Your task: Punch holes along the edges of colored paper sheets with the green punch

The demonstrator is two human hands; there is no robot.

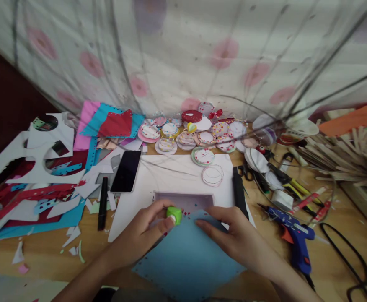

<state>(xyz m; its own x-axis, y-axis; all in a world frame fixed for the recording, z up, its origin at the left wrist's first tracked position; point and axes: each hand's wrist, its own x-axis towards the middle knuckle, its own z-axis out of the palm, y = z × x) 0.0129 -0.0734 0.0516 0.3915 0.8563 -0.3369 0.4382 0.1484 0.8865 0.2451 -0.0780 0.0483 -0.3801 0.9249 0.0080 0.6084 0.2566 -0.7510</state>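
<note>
My left hand [139, 228] is closed around a small bright green craft punch [174, 214], thumb in front and fingers behind. The punch sits at the far edge of a blue paper sheet [189, 258], which shows rows of small punched holes along its edges. My right hand [232, 233] pinches that sheet near its upper right edge. Beyond both hands lies a shallow, pale open box [183, 196], with tiny red and blue bits around its near part. My hands and the sheet cover part of the box.
Coloured paper scraps [51, 205], a black marker [102, 203] and a phone [126, 171] lie left. Several decorated paper discs [204, 156] stand along the back. To the right are a blue glue gun [296, 235], pliers [292, 184], scissors [244, 173] and wooden sticks [350, 155].
</note>
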